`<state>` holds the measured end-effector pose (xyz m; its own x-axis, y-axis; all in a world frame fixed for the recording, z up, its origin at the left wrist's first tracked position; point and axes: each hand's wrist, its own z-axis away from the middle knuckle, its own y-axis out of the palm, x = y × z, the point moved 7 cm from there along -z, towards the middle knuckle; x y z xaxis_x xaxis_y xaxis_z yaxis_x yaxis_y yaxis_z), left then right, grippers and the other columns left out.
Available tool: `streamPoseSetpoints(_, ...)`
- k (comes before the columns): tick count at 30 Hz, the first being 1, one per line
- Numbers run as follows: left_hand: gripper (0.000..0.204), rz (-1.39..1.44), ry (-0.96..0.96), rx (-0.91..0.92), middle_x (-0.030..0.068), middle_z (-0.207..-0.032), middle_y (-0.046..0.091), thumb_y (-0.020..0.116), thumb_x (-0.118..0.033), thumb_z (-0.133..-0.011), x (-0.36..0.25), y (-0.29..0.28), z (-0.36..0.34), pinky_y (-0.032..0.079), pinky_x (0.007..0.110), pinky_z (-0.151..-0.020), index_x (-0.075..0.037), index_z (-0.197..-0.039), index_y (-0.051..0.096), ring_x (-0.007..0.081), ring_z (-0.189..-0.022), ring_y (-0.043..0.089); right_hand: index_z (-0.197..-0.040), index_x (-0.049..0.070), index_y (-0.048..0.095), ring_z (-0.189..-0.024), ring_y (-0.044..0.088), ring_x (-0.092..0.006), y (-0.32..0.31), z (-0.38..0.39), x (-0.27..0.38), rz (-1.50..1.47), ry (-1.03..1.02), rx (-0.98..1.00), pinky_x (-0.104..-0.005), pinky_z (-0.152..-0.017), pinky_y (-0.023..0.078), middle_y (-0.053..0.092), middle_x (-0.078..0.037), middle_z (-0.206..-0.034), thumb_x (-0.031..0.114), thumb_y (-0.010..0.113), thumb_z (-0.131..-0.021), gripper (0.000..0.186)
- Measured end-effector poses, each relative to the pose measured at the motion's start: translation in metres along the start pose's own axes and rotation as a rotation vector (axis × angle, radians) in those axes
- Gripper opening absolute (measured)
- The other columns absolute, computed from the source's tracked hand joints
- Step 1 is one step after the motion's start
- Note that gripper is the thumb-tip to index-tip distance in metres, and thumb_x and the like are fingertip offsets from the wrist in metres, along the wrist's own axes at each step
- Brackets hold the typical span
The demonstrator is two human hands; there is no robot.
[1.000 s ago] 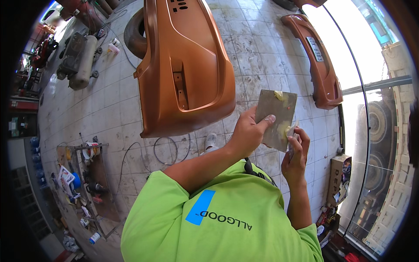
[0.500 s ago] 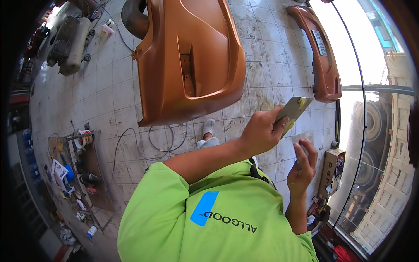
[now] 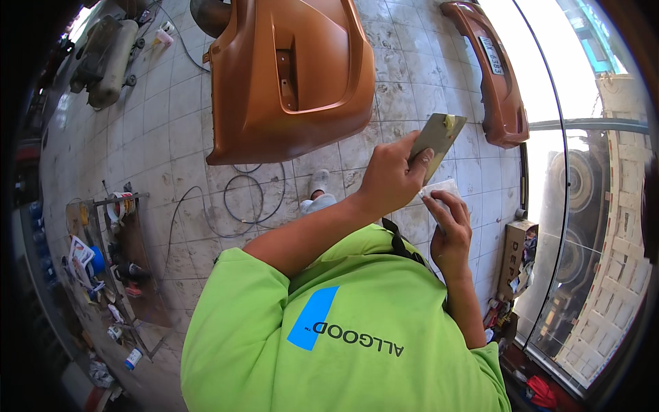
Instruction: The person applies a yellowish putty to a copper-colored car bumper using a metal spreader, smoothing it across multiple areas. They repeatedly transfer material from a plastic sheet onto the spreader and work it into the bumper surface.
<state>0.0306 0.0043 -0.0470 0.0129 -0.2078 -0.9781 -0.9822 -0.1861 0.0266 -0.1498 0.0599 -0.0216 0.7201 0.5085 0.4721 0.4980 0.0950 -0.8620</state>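
Well, our closed left hand (image 3: 395, 173) grips flat olive-grey rectangular board (image 3: 438, 135), yellow paste (image 3: 450, 122) near top; our curled right hand (image 3: 453, 228) pinches thin whitish sheet (image 3: 446, 187) beside it; beyond, smooth copper-orange bumper (image 3: 317, 75), grimy tiled floor (image 3: 161, 137).

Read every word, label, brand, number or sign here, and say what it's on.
I don't copy text, but here's where it stands:
Green shirt: black lettering, upside down, beside a blue stripe.
White plate on the right-hand orange bumper: dark characters.
Cardboard box: dark capitals.
Blue-and-white container: too small to read.
Grey board in the left hand: none visible.
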Motion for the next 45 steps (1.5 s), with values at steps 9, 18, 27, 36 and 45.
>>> streamPoseSetpoints(9, 0.032, 0.792, -0.636, 0.004, 0.0120, -0.125, 0.072, 0.062, -0.006, -0.108, 0.019, 0.066, 0.131, 0.063, 0.035, -0.087, 0.002, -0.139, 0.058, 0.0177, -0.106, 0.073, -0.139, 0.015, 0.052, -0.138, 0.052, -0.0494, -0.025, 0.106, -0.013, -0.294, -0.085, -0.239, -0.0632, -0.114, 0.048, 0.044, -0.028, -0.148, -0.028, 0.051, -0.070, 0.082)
streamPoseSetpoints(18, 0.023, -0.378, -0.247, 0.107, 0.0095, -0.098, 0.080, 0.068, -0.012, -0.105, -0.021, 0.060, 0.240, 0.056, 0.032, -0.077, -0.002, -0.126, 0.072, 0.0114, -0.085, 0.070, -0.127, 0.017, 0.079, -0.126, 0.063, -0.0326, -0.016, 0.202, -0.008, -0.239, -0.044, -0.085, -0.0475, -0.109, 0.045, 0.070, -0.007, -0.128, -0.011, 0.058, -0.066, 0.070)
streamPoseSetpoints(27, 0.022, -0.212, -0.046, -0.125, 0.0101, -0.098, 0.078, 0.066, -0.012, -0.107, -0.079, 0.037, 0.225, 0.057, 0.032, -0.074, 0.001, -0.125, 0.067, 0.0150, -0.081, 0.072, -0.131, 0.020, 0.071, -0.133, 0.059, -0.0397, -0.049, 0.243, 0.054, -0.396, -0.193, -0.289, -0.0528, -0.112, 0.047, 0.063, -0.015, -0.137, -0.012, 0.066, -0.068, 0.071)
streamPoseSetpoints(36, 0.025, 0.175, -0.380, 0.001, 0.0102, -0.119, 0.075, 0.064, -0.009, -0.108, -0.072, -0.023, 0.266, 0.058, 0.030, -0.087, 0.001, -0.131, 0.064, 0.0140, -0.101, 0.071, -0.129, 0.025, 0.077, -0.133, 0.058, -0.0311, -0.004, 0.226, 0.045, 0.173, -0.095, -0.156, -0.0589, -0.114, 0.040, 0.065, -0.005, -0.137, -0.009, 0.066, -0.076, 0.064)
streamPoseSetpoints(45, 0.020, -0.174, -0.016, -0.191, 0.0208, -0.083, 0.075, 0.070, -0.014, -0.103, -0.101, -0.109, 0.259, 0.055, 0.041, -0.063, 0.001, -0.116, 0.069, 0.0309, -0.070, 0.076, -0.125, 0.024, 0.080, -0.130, 0.062, -0.0300, 0.044, 0.207, 0.149, -0.094, -0.183, -0.015, -0.0553, -0.114, 0.042, 0.069, -0.006, -0.133, -0.004, 0.065, -0.077, 0.058)
